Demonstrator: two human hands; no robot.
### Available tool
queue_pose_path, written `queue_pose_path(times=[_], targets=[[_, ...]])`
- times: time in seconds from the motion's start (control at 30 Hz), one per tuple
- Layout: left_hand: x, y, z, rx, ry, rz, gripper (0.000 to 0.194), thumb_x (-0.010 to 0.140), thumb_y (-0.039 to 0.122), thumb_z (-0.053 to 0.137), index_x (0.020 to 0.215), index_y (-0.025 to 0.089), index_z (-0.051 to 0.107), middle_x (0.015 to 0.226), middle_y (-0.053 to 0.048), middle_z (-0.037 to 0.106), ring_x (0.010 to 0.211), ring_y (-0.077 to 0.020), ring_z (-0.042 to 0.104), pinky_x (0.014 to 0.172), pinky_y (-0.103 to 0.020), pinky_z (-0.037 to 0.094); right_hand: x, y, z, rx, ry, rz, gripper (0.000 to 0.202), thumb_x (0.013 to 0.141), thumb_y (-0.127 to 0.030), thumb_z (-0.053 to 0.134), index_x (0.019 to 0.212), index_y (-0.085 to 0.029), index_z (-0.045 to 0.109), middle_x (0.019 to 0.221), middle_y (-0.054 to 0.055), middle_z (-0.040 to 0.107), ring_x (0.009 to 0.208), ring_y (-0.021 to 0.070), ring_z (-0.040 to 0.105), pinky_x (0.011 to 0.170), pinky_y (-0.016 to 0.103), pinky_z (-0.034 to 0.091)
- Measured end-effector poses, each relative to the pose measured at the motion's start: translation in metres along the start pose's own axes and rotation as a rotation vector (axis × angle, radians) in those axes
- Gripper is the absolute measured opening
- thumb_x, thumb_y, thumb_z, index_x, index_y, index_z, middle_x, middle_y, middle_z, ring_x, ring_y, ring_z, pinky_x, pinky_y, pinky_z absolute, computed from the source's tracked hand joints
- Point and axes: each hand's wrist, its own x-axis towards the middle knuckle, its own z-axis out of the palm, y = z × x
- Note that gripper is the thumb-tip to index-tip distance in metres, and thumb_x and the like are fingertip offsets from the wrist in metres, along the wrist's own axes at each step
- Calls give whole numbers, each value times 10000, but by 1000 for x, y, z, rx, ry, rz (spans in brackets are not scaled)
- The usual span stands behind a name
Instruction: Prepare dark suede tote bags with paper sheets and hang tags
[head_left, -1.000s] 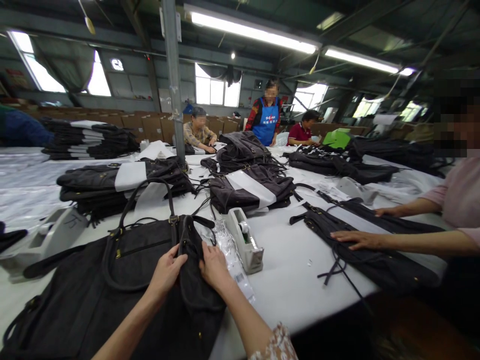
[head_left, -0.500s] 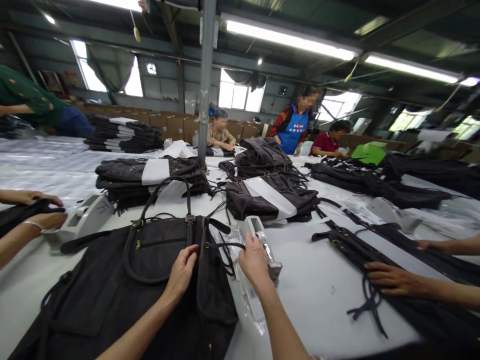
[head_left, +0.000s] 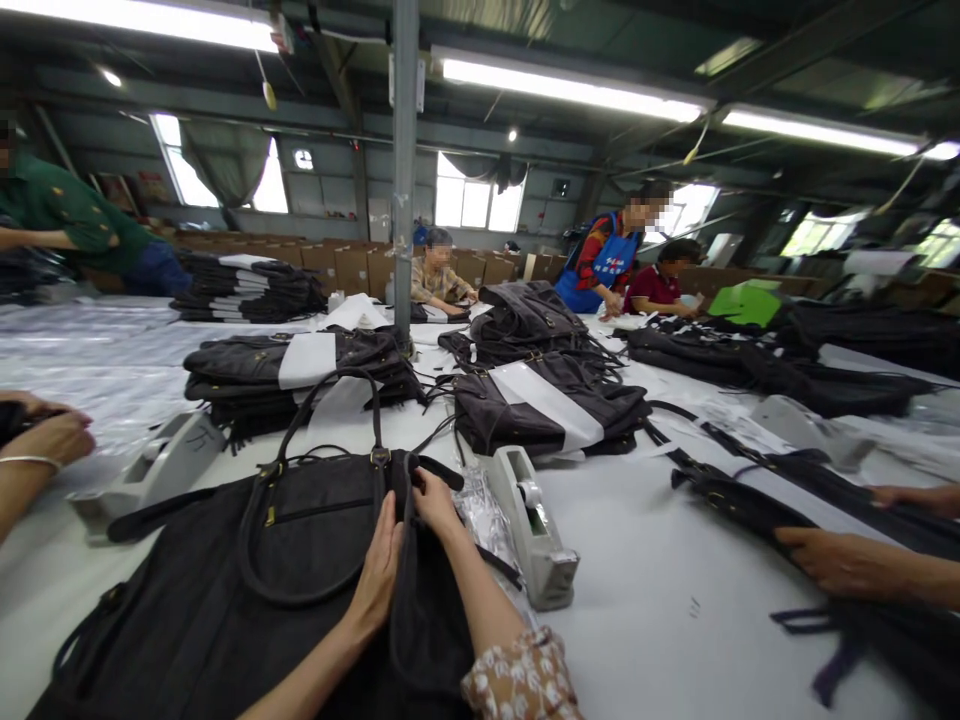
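Observation:
A black handbag (head_left: pixel 202 570) with two round handles and a small zip with a brass pull lies in front of me on the white table. My left hand (head_left: pixel 380 565) rests against the bag's raised side, its fingers stretched along the fold. At the upper corner of that same side, my right hand (head_left: pixel 436 500) has its fingers closed on the dark material; the fingertips are partly hidden. Just right of my right hand stands a grey tape dispenser (head_left: pixel 551 575), with crumpled clear plastic (head_left: pixel 480 510) beside it.
Stacks of black bags wrapped with white paper bands (head_left: pixel 307 360) lie beyond my bag. A second tape dispenser (head_left: pixel 150 480) is on the left. Co-workers' hands (head_left: pixel 847 562) handle a bag at right, and another's (head_left: pixel 56 435) appear at left. A metal post (head_left: pixel 405 180) rises mid-table.
My right hand has moved left from beside the tape dispenser to the bag's upper side corner. My left hand has flattened against the side. The co-worker's bag at right has shifted.

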Motion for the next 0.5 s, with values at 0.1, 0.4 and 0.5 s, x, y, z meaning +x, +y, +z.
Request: queue_pose_path(times=[0.1, 0.4, 0.5], targets=[[0, -2, 1, -25, 31, -41, 678, 937, 515, 240, 1489, 131, 160, 1563, -89, 170, 1435, -182, 142, 1186, -370, 108, 4, 9, 6, -143, 0, -39, 214, 827, -200, 524, 970, -181, 682, 973, 90, 684, 945, 202, 606, 886, 314, 440], [-1, -8, 3, -17, 32, -24, 698, 933, 536, 238, 1484, 110, 180, 1557, -92, 194, 1431, -194, 165, 1187, -349, 113, 21, 22, 18, -272, 174, 53, 263, 887, -188, 426, 942, -147, 679, 928, 111, 702, 896, 192, 646, 851, 284, 448], [-4, -7, 9, 9, 15, 9, 657, 941, 515, 243, 1489, 159, 180, 1572, -58, 148, 1438, -187, 123, 1190, -322, 99, 29, 28, 20, -228, 272, 163, 238, 839, -224, 482, 874, -157, 707, 873, 85, 726, 804, 176, 671, 762, 247, 485]])
